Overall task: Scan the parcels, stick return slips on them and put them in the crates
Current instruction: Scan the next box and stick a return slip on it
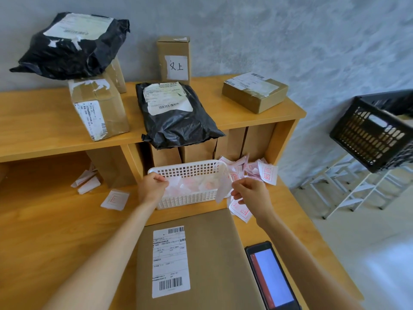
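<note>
- Risk: the slip [222, 189] in the right hand [249, 193] looks thin and limp, and hangs by one edge. If its sticky side is bare it may fold onto itself or catch on the basket [190, 182] rim. Cause: a one-edge pinch with nothing under the sheet.
- Risk: it could land over the label [171, 260] on the parcel [207, 260] and hide a barcode. Cause: the label fills the left part of the top face, so the free cardboard lies to the right.
- Risk: the scanner [271, 276] sits just beside the parcel, near the table [55, 231] edge; a forearm sweep might knock it off.
- Right hand: fingers curled, thumb and fingertips pinching the slip by the basket's right end.
- Left hand [152, 186]: curled at the basket's left rim, pinching something pale; cannot tell whether it is backing paper or the rim itself.
- Parcel: flat on the table below the basket, between the forearms, touched by neither hand.
- Crate [371, 133]: well apart, off to the right on a rack.
</note>
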`<state>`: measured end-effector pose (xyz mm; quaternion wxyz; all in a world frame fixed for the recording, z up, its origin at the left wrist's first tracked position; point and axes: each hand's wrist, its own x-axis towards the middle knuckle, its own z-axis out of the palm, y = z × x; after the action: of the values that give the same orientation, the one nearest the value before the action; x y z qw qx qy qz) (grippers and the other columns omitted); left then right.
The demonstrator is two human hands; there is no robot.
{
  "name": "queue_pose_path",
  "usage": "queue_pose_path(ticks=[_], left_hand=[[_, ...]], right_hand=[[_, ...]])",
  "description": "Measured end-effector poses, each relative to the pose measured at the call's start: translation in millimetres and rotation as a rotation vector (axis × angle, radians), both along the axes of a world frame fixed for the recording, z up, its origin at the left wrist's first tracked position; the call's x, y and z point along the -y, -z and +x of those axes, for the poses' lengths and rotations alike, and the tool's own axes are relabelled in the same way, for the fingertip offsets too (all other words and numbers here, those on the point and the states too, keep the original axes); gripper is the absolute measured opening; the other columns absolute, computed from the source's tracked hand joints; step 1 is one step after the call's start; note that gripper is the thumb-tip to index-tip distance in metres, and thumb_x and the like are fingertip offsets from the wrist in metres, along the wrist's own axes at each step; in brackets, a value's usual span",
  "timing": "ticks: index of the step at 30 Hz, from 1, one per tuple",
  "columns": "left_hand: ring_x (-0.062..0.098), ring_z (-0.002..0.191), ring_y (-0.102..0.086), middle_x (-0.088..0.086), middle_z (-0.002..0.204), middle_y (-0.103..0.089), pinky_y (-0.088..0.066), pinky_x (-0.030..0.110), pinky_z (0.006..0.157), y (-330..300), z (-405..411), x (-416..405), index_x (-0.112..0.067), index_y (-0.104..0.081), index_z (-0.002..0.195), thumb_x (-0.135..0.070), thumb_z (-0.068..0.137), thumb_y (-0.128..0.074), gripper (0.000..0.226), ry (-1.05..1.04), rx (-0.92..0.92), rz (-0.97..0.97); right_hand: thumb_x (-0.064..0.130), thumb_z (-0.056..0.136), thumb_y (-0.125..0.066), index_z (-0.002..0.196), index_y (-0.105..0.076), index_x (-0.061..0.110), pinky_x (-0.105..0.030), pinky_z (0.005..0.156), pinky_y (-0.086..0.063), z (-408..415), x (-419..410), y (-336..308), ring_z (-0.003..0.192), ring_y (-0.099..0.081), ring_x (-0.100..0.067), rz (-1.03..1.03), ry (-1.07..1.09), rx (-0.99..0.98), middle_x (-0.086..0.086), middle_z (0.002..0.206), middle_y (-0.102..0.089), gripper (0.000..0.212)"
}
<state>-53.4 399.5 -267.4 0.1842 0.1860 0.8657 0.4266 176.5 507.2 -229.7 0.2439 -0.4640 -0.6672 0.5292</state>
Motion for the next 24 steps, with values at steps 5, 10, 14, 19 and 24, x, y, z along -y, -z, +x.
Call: queue_pose_path(ticks=[5, 10, 14, 19, 24], left_hand=[[0.021, 0.083, -0.064, 0.004, 0.089, -0.068, -0.051, 0.026, 0.068, -10.1, 14.4, -12.6, -0.012, -0.065, 0.085, -0.010, 0.089, -0.063, 0.005, 0.071, 0.028, 0.100], [0.019, 0.068, -0.065, 0.012, 0.081, -0.069, -0.057, 0.027, 0.064, -40.1, 48.2, -23.4, -0.003, -0.067, 0.088, -0.040, 0.094, -0.060, 0.038, 0.200, 0.559, 0.116], [0.024, 0.074, -0.067, 0.014, 0.086, -0.069, -0.059, 0.032, 0.068, -38.3, 61.5, -22.3, -0.005, -0.067, 0.096, -0.041, 0.086, -0.070, 0.038, 0.208, 0.829, 0.203], [0.021, 0.069, -0.062, 0.015, 0.085, -0.066, -0.058, 0.026, 0.058, -29.2, 65.6, -15.3, -0.002, -0.064, 0.100, -0.001, 0.087, -0.066, 0.014, 0.113, 0.821, 0.295], [0.020, 0.074, -0.064, 0.015, 0.088, -0.070, -0.057, 0.023, 0.059, -29.1, 66.9, -6.1, 0.003, -0.064, 0.100, 0.004, 0.085, -0.065, 0.014, 0.056, 0.827, 0.379]], right_hand=[[0.009, 0.096, -0.055, 0.105, -0.070, 0.013, -0.011, 0.059, -0.047, -1.0, -2.5, 4.3, 0.073, -0.063, -0.004, 0.154, -0.097, 0.044, 0.006, 0.091, -0.069, 0.018], [0.008, 0.094, -0.057, 0.107, -0.071, 0.013, -0.026, 0.066, -0.055, -1.8, 3.4, 8.2, 0.086, -0.063, -0.016, 0.656, -0.251, 0.190, -0.001, 0.105, -0.069, 0.020], [0.003, 0.082, -0.064, 0.090, -0.073, 0.011, -0.031, 0.047, -0.052, -0.3, 8.8, 12.3, 0.073, -0.066, -0.022, 1.073, -0.385, 0.158, -0.002, 0.086, -0.070, 0.015], [0.007, 0.083, -0.069, 0.091, -0.074, 0.015, -0.025, 0.052, -0.049, 4.6, 10.0, 19.6, 0.074, -0.064, -0.018, 1.095, -0.432, 0.174, 0.003, 0.083, -0.067, 0.013], [0.018, 0.091, -0.066, 0.104, -0.072, 0.017, -0.027, 0.066, -0.053, 9.3, 10.1, 23.2, 0.083, -0.061, -0.010, 0.798, -0.389, 0.190, 0.006, 0.099, -0.067, 0.015]])
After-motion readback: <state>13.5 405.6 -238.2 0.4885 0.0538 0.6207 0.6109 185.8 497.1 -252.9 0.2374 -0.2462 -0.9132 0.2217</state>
